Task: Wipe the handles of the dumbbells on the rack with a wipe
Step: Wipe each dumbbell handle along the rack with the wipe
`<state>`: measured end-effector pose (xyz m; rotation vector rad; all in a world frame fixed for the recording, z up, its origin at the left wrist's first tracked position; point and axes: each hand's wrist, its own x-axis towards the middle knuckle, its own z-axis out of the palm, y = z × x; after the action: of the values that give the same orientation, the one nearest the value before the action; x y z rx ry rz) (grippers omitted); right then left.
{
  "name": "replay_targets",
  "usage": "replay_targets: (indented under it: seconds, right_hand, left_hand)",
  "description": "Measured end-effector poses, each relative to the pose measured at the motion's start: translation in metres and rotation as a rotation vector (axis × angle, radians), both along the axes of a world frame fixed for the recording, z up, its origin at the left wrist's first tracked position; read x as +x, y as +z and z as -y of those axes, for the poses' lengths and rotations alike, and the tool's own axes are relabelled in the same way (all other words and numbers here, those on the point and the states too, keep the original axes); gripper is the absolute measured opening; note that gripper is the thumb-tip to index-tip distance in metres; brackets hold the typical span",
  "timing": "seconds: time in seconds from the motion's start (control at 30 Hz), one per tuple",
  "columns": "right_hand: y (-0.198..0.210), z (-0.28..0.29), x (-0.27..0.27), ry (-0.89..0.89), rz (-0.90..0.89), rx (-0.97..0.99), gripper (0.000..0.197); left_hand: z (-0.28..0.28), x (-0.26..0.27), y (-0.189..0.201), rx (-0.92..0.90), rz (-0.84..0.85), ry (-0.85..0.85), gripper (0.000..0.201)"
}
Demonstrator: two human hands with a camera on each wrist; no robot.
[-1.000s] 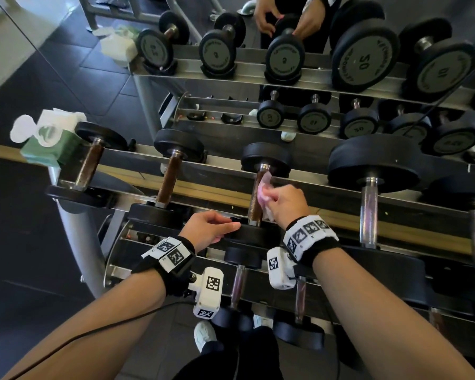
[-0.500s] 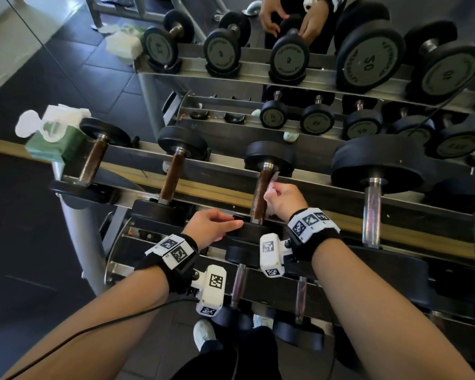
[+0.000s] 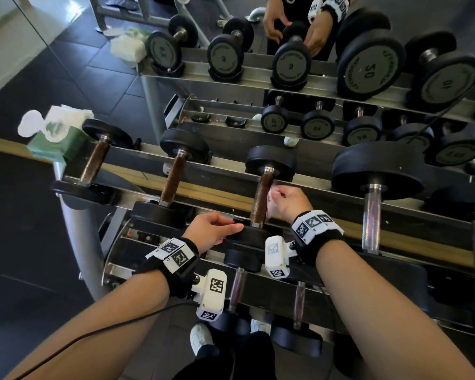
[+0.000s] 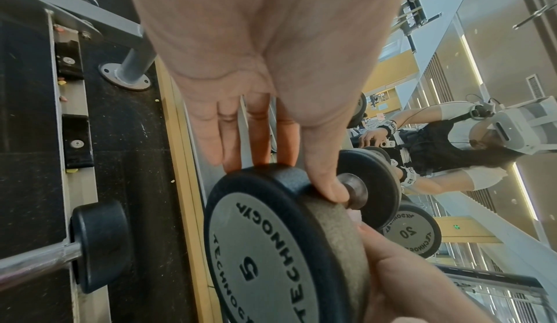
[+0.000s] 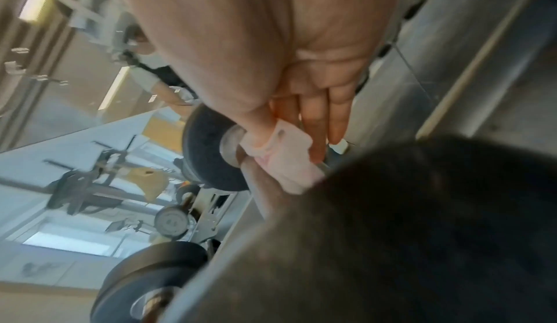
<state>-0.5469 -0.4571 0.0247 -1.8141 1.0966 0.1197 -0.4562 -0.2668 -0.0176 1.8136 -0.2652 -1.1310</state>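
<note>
On the rack's top tier, the third dumbbell has a brown handle. My right hand pinches a pale pink wipe against the right side of that handle. In the right wrist view the wipe is folded over my thumb and lies against the bar close to the far weight head. My left hand grips the near weight head of the same dumbbell. The left wrist view shows the thumb over the rim of this head, marked 5, with the fingers behind it.
A green pack of wipes sits at the rack's left end. Two more brown-handled dumbbells lie to the left, and bigger chrome-handled ones to the right. Smaller dumbbells fill the lower tier. A mirror behind repeats the rack.
My right hand with the wipe has come off the upper front of the handle and now lies at its right side. The left hand keeps its hold on the near head.
</note>
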Motion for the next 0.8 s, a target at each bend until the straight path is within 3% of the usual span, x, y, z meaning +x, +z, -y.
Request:
replay_targets:
  seconds: [0.13,0.37,0.47,0.6,0.7,0.8]
  right_hand:
    - [-0.014,-0.009,-0.007,-0.002,0.026,0.003,0.027]
    - [-0.012,-0.011,-0.029,0.197,-0.088,0.033,0.031]
    - [-0.007,0.001,-0.019,0.081,-0.009,0.017,0.021]
    - [-0.005,0.004,0.0,0.021,0.018,-0.037,0.032]
    - [-0.012,-0.002,0.001,0.058,-0.049,-0.04,0.022]
    - [-0.012,-0.002,-0.006,0.202,-0.166,0.019,0.017]
  left_hand:
    - [0.0,0.0,-0.001,0.0,-0.015,0.018,0.032]
    - [0.0,0.001,-0.003,-0.006,-0.011,0.009,0.029]
    - [-0.002,0.002,-0.005,-0.013,-0.018,0.009,0.032]
    - [-0.002,0.002,-0.009,-0.024,-0.028,0.011,0.032]
    - [-0.003,0.002,-0.013,-0.035,-0.026,0.021,0.031]
    - [-0.003,0.002,-0.018,-0.039,-0.025,0.027,0.029]
